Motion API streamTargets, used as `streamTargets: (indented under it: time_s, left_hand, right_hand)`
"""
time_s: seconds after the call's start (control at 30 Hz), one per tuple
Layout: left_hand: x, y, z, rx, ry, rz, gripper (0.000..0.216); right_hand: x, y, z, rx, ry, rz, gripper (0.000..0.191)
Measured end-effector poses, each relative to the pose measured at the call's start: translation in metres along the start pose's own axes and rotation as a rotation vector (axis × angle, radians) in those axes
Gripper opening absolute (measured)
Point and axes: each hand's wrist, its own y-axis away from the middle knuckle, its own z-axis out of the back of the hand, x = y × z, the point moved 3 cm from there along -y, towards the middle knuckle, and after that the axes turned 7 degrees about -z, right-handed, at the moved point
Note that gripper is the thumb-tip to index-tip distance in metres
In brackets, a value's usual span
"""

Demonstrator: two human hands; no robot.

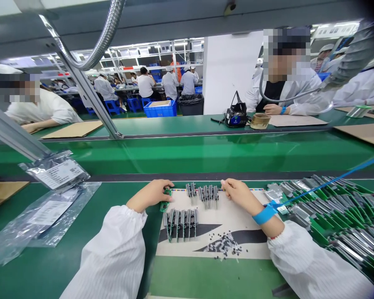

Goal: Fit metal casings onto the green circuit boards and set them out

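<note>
My left hand (pixel 151 194) is at the left edge of the printed work sheet (pixel 212 216), with its fingers curled on a small green circuit board (pixel 164 205). My right hand (pixel 239 193) is past the upright boards, thumb and forefinger pinched together; anything between them is too small to make out. A blue wrist strap (pixel 264 213) circles my right wrist. Between my hands stand two small groups of boards with metal parts (pixel 208 196). Nearer to me is a longer row of such boards (pixel 181 224). Several tiny black and silvery pieces (pixel 226 244) lie scattered on the sheet.
Many green boards with metal parts (pixel 336 211) crowd the right side, under a blue cord (pixel 336 178). Clear plastic bags with labels (pixel 50 211) lie at left by a metal post (pixel 81 91). Beyond the green belt (pixel 174 155), co-workers sit near a tape roll (pixel 260 121).
</note>
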Motion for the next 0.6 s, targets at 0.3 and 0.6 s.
streamTargets:
  time_s: [0.3,0.6]
  left_hand:
    - [-0.005,0.006,0.010,-0.081,0.045,0.038,0.022]
    - [-0.004,-0.003,0.006,-0.218,0.198,-0.084,0.029]
  right_hand:
    - [0.000,0.000,-0.001,0.038,0.009,-0.026,0.023]
    - [0.011,0.001,-0.007,0.022,0.071,-0.038,0.021]
